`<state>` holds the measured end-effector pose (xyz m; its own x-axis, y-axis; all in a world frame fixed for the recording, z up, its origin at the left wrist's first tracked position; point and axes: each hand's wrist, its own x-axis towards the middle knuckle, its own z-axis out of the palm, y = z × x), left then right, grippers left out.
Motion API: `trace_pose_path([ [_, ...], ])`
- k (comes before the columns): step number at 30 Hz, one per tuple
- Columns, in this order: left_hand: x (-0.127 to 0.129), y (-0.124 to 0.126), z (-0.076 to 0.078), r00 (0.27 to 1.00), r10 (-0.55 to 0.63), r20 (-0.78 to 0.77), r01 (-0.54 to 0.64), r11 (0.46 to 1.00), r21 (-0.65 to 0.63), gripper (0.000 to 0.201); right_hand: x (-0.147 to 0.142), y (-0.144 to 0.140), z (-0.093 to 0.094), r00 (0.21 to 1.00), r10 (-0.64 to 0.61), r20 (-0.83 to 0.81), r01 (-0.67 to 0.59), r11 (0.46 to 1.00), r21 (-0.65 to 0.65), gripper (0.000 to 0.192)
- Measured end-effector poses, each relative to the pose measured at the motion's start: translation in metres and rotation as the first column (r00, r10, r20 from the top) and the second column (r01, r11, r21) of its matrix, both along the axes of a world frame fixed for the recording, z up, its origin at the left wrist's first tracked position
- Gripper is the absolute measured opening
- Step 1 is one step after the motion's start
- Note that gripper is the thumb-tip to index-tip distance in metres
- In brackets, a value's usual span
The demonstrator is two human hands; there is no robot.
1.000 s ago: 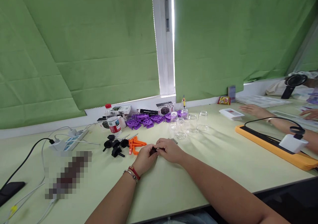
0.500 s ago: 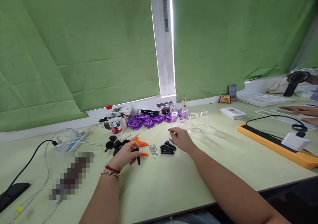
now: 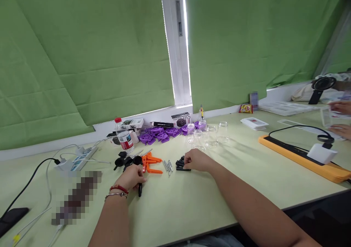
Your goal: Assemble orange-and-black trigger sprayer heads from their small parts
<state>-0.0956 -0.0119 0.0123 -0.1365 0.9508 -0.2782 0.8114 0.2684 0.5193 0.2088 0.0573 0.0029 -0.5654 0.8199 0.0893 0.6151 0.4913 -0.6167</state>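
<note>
Left hand (image 3: 132, 177) rested on bench (image 3: 192, 203), fingers clenched round a black rod (image 3: 140, 190). Right hand (image 3: 196, 161) lay on the black rod pile (image 3: 180, 164); fingers curled, grasp could not be told.

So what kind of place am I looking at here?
Probably a small-parts assembly workbench: a long pale green table by a window with green blinds, strewn with purple plastic wheel-like parts, small clear glass jars and short black plastic tubes.

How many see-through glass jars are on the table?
5 show: a clump of glass jars behind the right hand, beside the purple parts. They overlap, so more may be hidden.
</note>
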Motion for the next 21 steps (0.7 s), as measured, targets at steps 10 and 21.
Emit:
trace_pose_path([
  [10, -0.014, 0.004, -0.002, 0.973, -0.037, -0.23, 0.072, 0.987, 0.146, 0.006, -0.01, -0.006, -0.004, 0.97, 0.022, 0.244, -0.042, 0.996, 0.077, 0.016],
  [21, 0.047, 0.003, -0.001, 0.956, -0.189, 0.224, 0.027, 0.817, 0.576, 0.033, -0.011, -0.004, -0.011, 0.971, 0.031, -0.237, -0.084, 0.972, -0.218, 0.02],
])
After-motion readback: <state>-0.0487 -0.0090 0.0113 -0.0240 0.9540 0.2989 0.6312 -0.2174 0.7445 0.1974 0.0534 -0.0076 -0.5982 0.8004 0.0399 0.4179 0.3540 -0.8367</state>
